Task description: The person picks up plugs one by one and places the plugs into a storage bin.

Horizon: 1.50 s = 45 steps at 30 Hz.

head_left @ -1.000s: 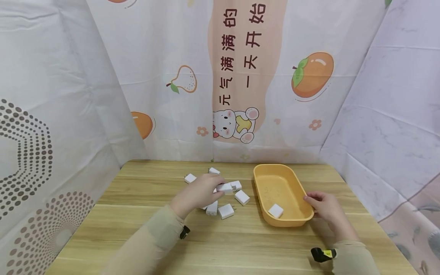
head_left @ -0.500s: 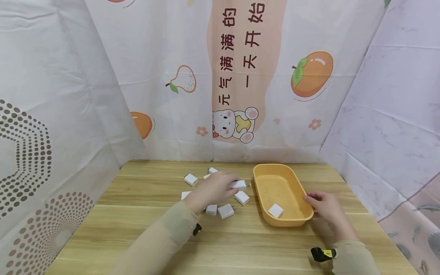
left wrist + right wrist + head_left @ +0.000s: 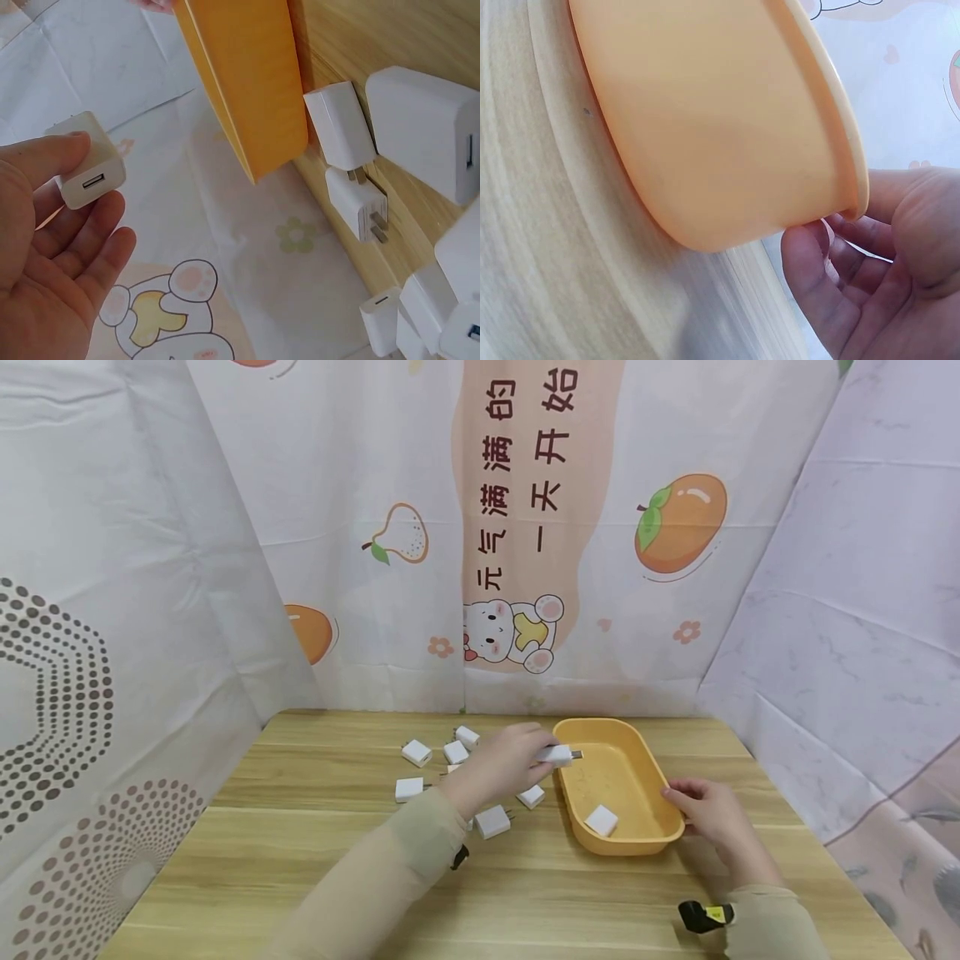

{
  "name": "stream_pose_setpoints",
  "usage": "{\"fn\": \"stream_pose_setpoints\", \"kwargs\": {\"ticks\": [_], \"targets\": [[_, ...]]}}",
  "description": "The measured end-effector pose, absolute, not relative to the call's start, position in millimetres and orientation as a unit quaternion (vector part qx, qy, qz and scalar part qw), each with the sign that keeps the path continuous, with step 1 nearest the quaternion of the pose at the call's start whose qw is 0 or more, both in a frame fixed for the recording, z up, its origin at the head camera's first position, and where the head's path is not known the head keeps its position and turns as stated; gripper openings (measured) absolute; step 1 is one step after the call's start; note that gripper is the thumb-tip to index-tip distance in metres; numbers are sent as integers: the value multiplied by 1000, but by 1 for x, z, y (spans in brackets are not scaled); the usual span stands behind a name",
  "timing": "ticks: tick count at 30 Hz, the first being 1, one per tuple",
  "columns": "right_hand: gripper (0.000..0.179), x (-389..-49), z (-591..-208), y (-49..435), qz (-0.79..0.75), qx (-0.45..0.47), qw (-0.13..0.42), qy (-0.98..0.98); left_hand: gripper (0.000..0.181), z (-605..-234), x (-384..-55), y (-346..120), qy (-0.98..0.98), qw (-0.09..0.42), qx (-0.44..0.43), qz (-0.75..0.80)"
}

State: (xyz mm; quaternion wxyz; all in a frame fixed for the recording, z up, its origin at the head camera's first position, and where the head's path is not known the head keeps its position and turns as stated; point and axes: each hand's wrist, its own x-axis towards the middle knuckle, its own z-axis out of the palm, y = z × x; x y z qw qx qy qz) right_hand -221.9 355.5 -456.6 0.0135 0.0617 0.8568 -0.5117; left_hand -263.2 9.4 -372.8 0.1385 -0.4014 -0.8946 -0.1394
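Looks like a curtained-off nook, walled by a fruit-print curtain [image 3: 600, 577], dot-patterned curtain [image 3: 135, 693] and marble-patterned curtain [image 3: 862, 577] around a wood-grain tabletop [image 3: 555, 902].

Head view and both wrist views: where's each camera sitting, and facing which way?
Head: worn on the head, facing forward and down at the table; left hand and right hand show.
Left wrist: worn there, facing the pinched charger; left hand and a sliver of the right show.
Right wrist: worn there, facing the orange tray; only the right hand shows.
Both wrist views share the tray.
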Motion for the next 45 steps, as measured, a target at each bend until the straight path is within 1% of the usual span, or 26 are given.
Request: {"fn": "stream_pose_setpoints", "kwargs": {"ticks": [3,8,16,25,33,40,45], "targets": [[50,-221,-457,355,-510,61,13,858,26,-371,-263,16,-894,132,-403,-144],[50,-222,-457,355,-510,61,13,858,22,-368,-262,27,-892,116,-408,-156],[50,-222,-458,356,-510,59,12,858,25,-367,-260,42,-897,95,-402,-154],[49,-221,-456,354,-513,63,12,856,21,-382,-264,60,-902,84,-406,-123],[49,-221,-456,355,-512,58,12,857,18,-395,-265,76,-908,56,-399,-111],[49,-221,-456,354,-514,60,13,855,12,-406,-264,85,-912,56,-397,-83],[49,-221,-455,354,-511,61,13,858,11,-406,-261,88,-913,51,-396,-80]]}}
